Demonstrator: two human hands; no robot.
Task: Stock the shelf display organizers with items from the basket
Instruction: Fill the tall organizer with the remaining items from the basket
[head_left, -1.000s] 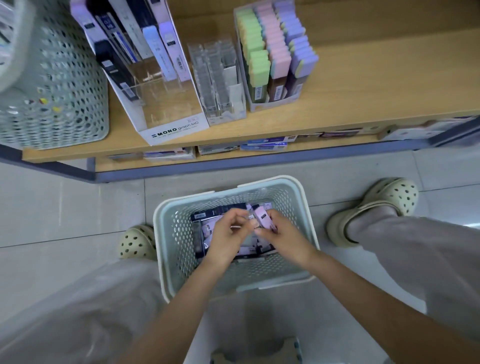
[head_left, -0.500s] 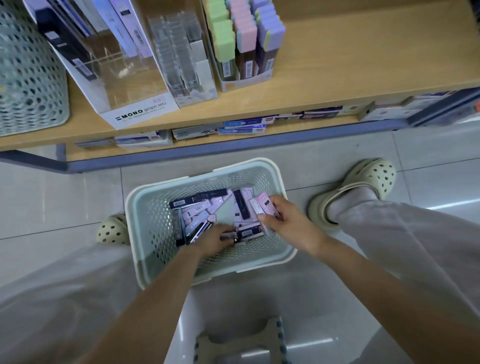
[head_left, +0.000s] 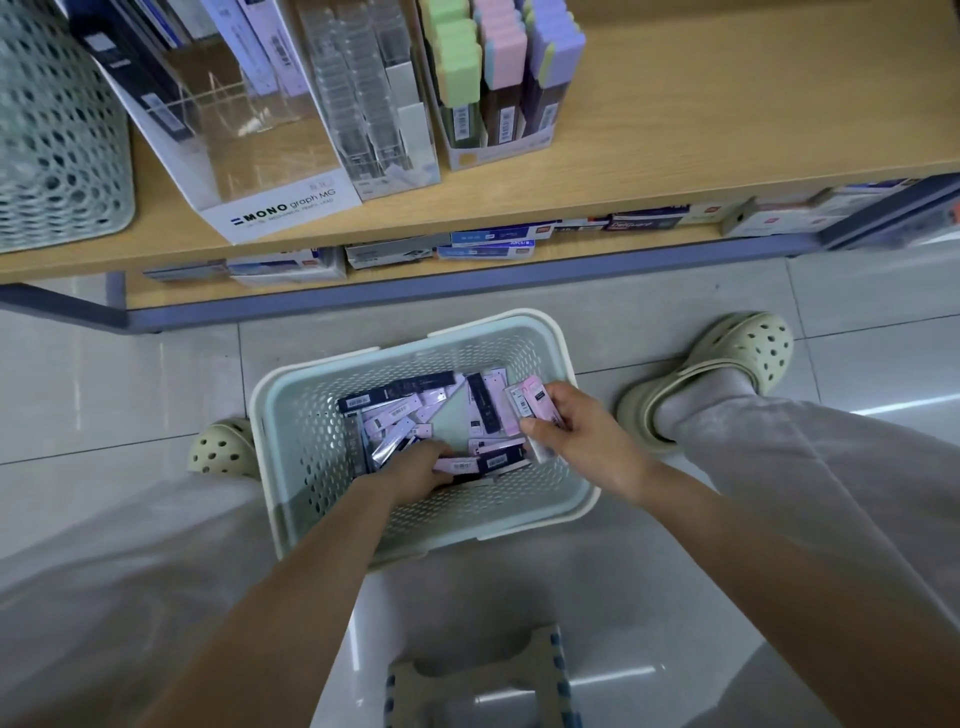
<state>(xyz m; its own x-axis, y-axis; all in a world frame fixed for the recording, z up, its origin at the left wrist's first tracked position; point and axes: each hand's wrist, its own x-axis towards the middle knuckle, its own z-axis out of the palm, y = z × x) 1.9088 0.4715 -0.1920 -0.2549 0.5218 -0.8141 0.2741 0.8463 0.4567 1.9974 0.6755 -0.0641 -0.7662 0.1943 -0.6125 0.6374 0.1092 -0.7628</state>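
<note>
Basket (head_left: 311, 410): left hand (head_left: 413, 470) now down among loose packs (head_left: 395, 415), grip unclear; right hand (head_left: 576, 431) clamped on pink packs (head_left: 527, 402); gathering more before shelving.

left hand (head_left: 411, 472) in basket (head_left: 261, 415), right hand (head_left: 584, 439) holding pink packs (head_left: 531, 403)

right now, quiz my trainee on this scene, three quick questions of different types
1. True or false: the right hand holds pink packs over the basket.
2. Where is the left hand? A) down among the items in the basket B) on a shoe C) flat on the floor tiles
3. Fill in: the white display organizer on the shelf reads "____ graph MG".
Key: 1 true; 2 A; 3 MONO.
</note>
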